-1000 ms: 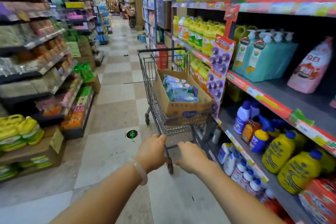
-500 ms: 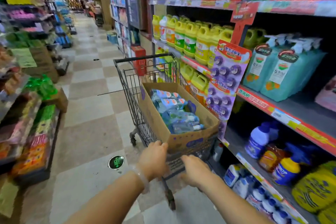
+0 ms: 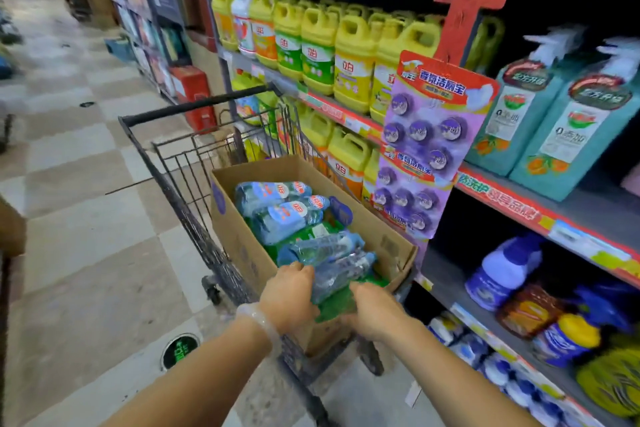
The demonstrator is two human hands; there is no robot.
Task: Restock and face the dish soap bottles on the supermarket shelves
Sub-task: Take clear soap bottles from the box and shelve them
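Fingers (image 3: 304, 270) of both hands seemingly curl around a clear bottle (image 3: 343, 274) in the box (image 3: 242, 253).

The shopping cart (image 3: 221, 218) is now drawn in close under the camera, tight alongside the shelf (image 3: 502, 198) with the yellow jugs (image 3: 349, 59) and the hanging purple packs (image 3: 422, 146) right next to it, where a second ago it stood further up the aisle. Both hands are off the cart handle: the left hand (image 3: 289, 295) now reaches over the near edge of the cardboard box (image 3: 242, 253) with fingers on a clear bottle (image 3: 341, 276), and the right hand (image 3: 374, 310) rests at the box's near rim by the green packaging
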